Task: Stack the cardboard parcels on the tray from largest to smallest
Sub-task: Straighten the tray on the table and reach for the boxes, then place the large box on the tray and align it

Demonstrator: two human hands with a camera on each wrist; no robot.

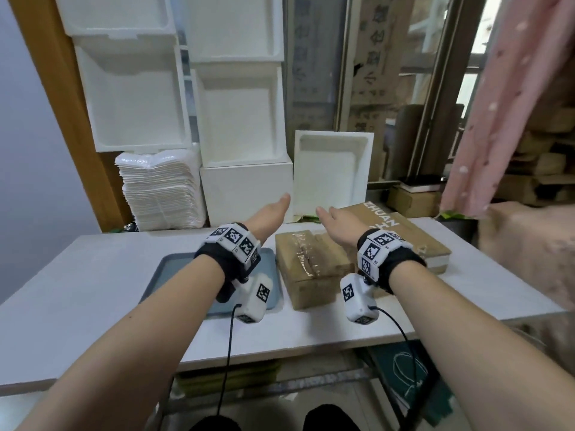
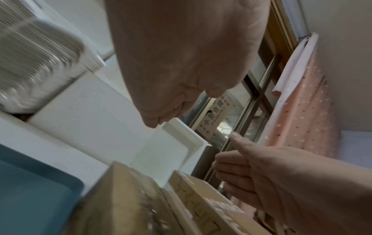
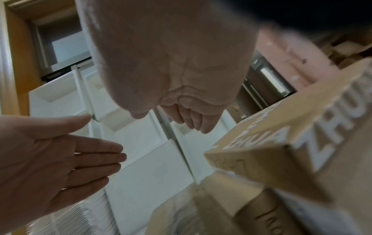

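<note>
A blue-grey tray (image 1: 175,262) lies on the white table (image 1: 93,275), with nothing visible on its bare part. Right of it stands a brown taped parcel (image 1: 308,265). A flat wide parcel with white lettering (image 1: 404,231) lies tilted behind and to the right of the taped one. My left hand (image 1: 273,209) and right hand (image 1: 336,219) reach forward above the parcels, palms facing each other, fingers straight, holding nothing. The left wrist view shows the tray (image 2: 30,190), the taped parcel (image 2: 124,198) and my right hand (image 2: 261,171). The right wrist view shows the lettered parcel (image 3: 292,127).
White foam boxes (image 1: 239,119) are stacked against the back wall. A foam lid (image 1: 329,172) leans upright behind the parcels. A pile of white sheets (image 1: 158,191) stands at the back left. A pink curtain (image 1: 497,104) hangs at the right.
</note>
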